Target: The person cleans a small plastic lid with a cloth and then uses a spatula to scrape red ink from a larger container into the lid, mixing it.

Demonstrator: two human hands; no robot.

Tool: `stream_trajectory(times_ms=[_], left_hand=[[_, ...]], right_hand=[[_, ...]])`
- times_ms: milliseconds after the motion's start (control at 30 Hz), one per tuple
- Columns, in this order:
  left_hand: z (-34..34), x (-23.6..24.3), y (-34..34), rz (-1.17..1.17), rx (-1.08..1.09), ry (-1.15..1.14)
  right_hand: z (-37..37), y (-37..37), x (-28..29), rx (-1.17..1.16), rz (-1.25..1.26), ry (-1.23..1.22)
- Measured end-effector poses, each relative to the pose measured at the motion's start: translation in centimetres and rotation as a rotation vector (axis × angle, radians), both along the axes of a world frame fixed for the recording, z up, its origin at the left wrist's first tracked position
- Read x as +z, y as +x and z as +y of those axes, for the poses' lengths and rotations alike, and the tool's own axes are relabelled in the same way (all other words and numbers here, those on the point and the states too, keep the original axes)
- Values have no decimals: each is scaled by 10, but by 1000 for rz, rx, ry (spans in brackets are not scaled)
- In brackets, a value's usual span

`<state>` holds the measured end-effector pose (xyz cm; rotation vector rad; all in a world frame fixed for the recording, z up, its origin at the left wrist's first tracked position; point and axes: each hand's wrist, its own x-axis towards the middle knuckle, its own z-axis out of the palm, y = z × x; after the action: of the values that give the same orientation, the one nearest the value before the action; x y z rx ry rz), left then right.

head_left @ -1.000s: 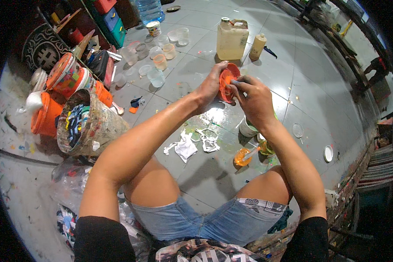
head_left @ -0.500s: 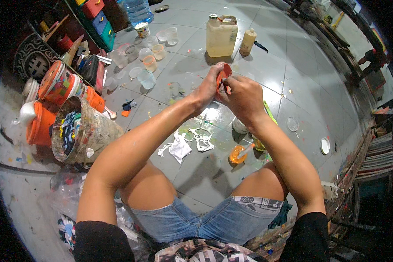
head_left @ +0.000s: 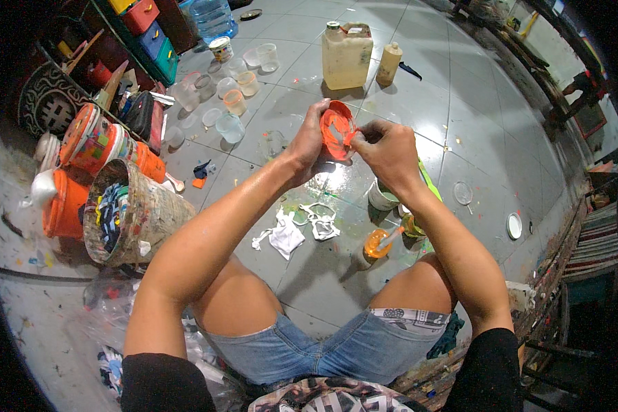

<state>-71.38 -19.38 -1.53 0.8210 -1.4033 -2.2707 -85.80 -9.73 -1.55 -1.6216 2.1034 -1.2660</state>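
Note:
My left hand [head_left: 303, 147] is wrapped round a shallow orange dish or lid [head_left: 333, 129], tilted so its paint-smeared inside faces me. At its right edge my right hand [head_left: 384, 151] has fingers pinched on a small orange piece [head_left: 351, 137]; whether this is loose or attached I cannot tell. Below lie white rags [head_left: 285, 233]. An orange cup with a stick in it [head_left: 375, 244] stands near my right knee, beside a white pot [head_left: 381, 197], partly hidden by my arm.
Buckets [head_left: 113, 223] crowd the left, with coloured drawers [head_left: 151, 38] behind. Several clear cups [head_left: 229, 130], a jerrycan [head_left: 347, 58] and a bottle [head_left: 389, 65] stand ahead on the tiled floor [head_left: 474, 117]. A bench-like wooden structure [head_left: 529, 62] runs along the right.
The orange dish has moved a little left and turned to show more of its inside. My right hand has shifted off its middle to the right edge.

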Motion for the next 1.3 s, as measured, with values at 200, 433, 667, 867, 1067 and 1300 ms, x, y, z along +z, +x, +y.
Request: stream_trajectory(times_ms=[200, 433, 667, 867, 1067, 1300], left_hand=[[4, 1, -3, 0, 56, -112], [0, -10, -7, 72, 163, -268], [-11, -6, 0, 48, 195, -227], [-42, 2, 29, 88, 165, -88], [-43, 3, 24, 173, 88, 71], [-53, -11, 30, 196, 36, 69]], right_hand=[[-6, 7, 0, 93, -81, -86], [-10, 12, -3, 81, -244, 30], [-9, 6, 2, 61, -188, 6], [12, 52, 2, 426, -320, 363], [3, 62, -26, 638, 301, 383], [-28, 40, 38, 306, 437, 165]])
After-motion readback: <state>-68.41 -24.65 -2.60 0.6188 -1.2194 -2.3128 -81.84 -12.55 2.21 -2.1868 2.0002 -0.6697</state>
